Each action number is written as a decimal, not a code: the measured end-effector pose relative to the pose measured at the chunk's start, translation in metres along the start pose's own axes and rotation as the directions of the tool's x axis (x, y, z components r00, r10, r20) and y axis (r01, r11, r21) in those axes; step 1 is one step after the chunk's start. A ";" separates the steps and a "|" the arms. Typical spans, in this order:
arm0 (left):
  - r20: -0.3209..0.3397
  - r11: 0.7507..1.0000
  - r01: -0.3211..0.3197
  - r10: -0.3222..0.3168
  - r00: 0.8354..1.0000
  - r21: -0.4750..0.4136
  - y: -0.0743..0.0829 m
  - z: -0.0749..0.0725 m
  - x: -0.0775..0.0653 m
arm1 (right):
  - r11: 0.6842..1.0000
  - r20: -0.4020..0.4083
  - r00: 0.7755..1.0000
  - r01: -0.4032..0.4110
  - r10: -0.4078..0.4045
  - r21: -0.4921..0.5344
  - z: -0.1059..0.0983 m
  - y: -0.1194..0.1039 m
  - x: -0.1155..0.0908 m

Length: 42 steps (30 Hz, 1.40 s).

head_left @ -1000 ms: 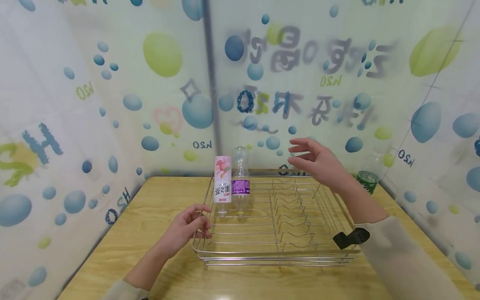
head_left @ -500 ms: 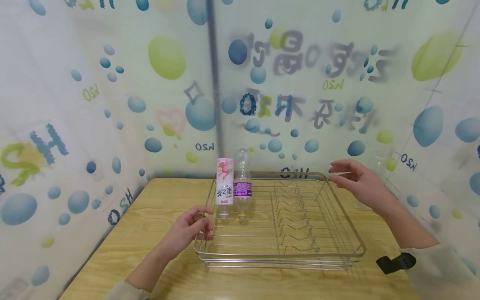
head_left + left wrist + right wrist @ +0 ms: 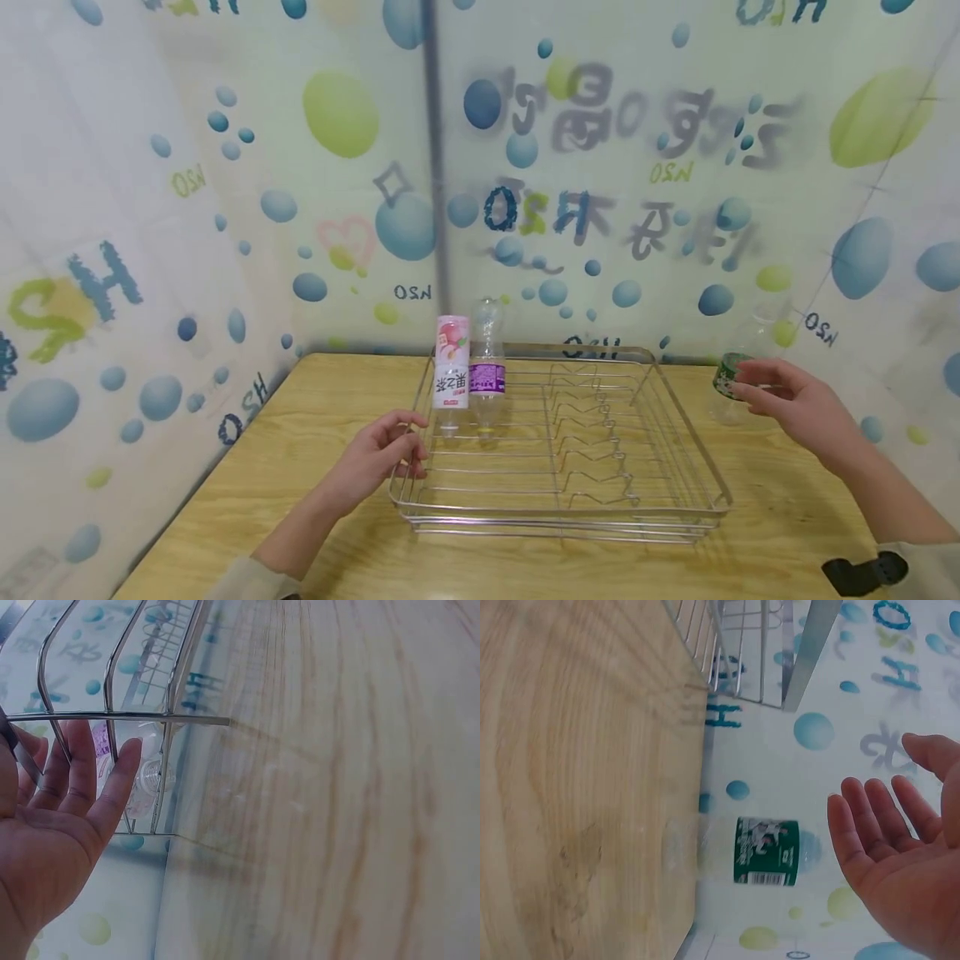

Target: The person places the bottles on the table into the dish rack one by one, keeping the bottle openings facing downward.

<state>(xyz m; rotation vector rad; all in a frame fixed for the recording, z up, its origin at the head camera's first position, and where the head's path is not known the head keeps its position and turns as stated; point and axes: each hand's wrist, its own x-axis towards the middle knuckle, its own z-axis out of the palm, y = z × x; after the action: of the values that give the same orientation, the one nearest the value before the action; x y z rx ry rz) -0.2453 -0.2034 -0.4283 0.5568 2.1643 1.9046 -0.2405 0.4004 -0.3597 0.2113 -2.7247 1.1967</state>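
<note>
A wire dish rack (image 3: pixel 558 512) stands on the table. My left hand (image 3: pixel 378 454) holds its left side, fingers curled among the side wires; the left wrist view shows those fingers (image 3: pixel 79 772) around the bars. Inside the rack, at the back left, two clear plastic bottles lean with their necks down. One bottle has a pink peach label (image 3: pixel 452 367), the other bottle a purple label (image 3: pixel 487 379). To the rack's right, a clear bottle with a green label (image 3: pixel 766 851) stands upright on the table. My right hand (image 3: pixel 798 408) is beside it, fingers parted and holding nothing.
The wooden table (image 3: pixel 255 467) ends at a patterned curtain (image 3: pixel 637 167) behind and on both sides. Wire dividers (image 3: pixel 592 433) run down the rack's right half. A black band (image 3: pixel 862 575) is on the right wrist.
My right hand has moved from above the rack's back, rightward and down, to the green-labelled bottle. My left hand stays at the rack's left side. The view has shifted slightly.
</note>
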 end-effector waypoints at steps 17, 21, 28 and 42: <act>0.001 1.000 0.000 0.000 1.000 -0.009 -0.001 -0.001 0.001 | 0.985 -0.059 0.985 -0.167 0.165 -0.042 -0.020 0.042 0.005; 0.002 1.000 0.009 -0.009 1.000 -0.013 -0.001 0.001 0.002 | 0.979 -0.001 0.979 -0.204 0.204 -0.017 -0.021 0.052 0.014; -0.003 1.000 0.008 -0.008 1.000 -0.002 -0.001 -0.001 0.003 | 0.961 0.058 0.960 -0.276 0.273 0.031 -0.017 0.060 0.033; 0.001 1.000 0.014 -0.014 1.000 -0.003 -0.001 -0.003 0.002 | 0.934 0.023 0.941 -0.338 0.338 0.117 0.007 0.070 0.058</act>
<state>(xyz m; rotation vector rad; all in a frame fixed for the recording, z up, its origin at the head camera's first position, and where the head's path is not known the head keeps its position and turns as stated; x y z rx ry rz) -0.2480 -0.2049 -0.4283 0.5401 2.1592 1.8995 -0.3114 0.4382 -0.4032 -0.2568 -2.7695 1.4446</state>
